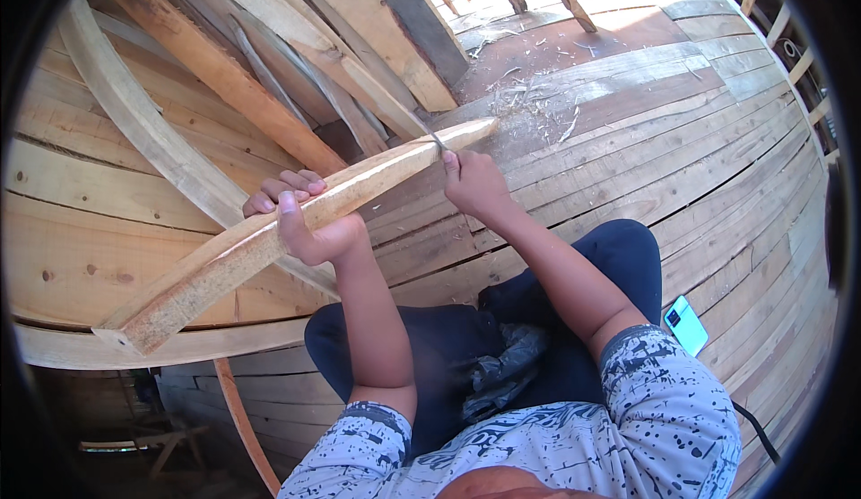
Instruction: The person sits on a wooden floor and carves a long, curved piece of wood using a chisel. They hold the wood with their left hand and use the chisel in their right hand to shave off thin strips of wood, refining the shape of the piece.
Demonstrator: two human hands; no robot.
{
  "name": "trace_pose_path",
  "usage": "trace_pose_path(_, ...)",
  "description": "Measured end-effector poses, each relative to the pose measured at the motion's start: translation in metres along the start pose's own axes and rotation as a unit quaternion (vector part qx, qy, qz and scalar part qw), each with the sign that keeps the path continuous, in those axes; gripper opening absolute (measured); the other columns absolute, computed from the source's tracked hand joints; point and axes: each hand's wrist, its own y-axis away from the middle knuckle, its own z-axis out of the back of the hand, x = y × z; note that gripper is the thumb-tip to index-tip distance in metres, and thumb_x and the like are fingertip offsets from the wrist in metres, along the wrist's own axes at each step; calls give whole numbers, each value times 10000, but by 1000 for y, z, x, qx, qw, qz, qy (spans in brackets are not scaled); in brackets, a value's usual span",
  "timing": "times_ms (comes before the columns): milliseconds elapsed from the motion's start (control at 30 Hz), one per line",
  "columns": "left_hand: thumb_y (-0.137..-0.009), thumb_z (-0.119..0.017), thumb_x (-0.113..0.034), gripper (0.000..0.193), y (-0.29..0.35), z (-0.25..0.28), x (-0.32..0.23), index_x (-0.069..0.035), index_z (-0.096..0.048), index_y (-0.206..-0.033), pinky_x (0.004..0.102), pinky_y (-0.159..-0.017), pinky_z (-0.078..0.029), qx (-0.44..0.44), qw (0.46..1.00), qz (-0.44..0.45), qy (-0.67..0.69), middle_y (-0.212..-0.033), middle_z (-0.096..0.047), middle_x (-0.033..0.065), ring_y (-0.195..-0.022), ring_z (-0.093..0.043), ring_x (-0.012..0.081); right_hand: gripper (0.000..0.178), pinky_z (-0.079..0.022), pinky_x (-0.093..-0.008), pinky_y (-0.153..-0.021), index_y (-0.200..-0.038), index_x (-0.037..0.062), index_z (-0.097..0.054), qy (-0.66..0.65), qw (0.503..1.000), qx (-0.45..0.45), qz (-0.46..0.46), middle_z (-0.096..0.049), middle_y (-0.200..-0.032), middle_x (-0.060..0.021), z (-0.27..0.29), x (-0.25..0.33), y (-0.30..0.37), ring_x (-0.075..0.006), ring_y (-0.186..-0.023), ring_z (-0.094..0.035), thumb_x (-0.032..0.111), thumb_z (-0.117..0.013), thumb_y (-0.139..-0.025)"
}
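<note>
A long, squared wooden beam (pixel 206 288) lies slantwise in front of me, its near end at the lower left and its narrower end at the upper right. My left hand (pixel 314 237) is wrapped around its middle, fingers over the far side and thumb on the near side. Closed in a fist, my right hand (pixel 475 182) holds a thin, dark metal blade (pixel 438 142) whose tip meets the beam's upper edge near the narrow end. Its handle is hidden inside the fist, so the exact kind of tool cannot be told.
Curved timber ribs (pixel 143 127) and leaning planks (pixel 224 60) stand at the left. Wood shavings (pixel 538 104) litter the plank floor (pixel 619 163) beyond the beam. A light blue phone (pixel 686 326) lies right of my folded legs. Past the floor edge, lower left, is a dark lower space.
</note>
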Motion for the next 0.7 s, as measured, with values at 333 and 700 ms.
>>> trace_pose_path(333, -741, -553, -89, 221, -1, 20, -1, -137, -389, -882, 266, -587, -426, 9, 1000, 3, 7, -641, -399, 12, -575, -447, 147, 634, -170, -273, -392, -954, 34, -547, -489, 788, 223, -300, -243, -553, 76, 9, 41, 22, -61, -421, -215, 667, -512, -919)
trace_pose_path(700, -741, -569, 1, 289, 68, -33, -19, -132, -427, -955, 330, -682, -473, 241, 969, -39, 28, -745, -450, 49, -673, -525, 195, 439, -143, -255, -376, -690, 206, -337, -613, 737, 140, -249, -217, -524, 95, 58, 29, 33, -57, -405, -178, 414, -646, -923)
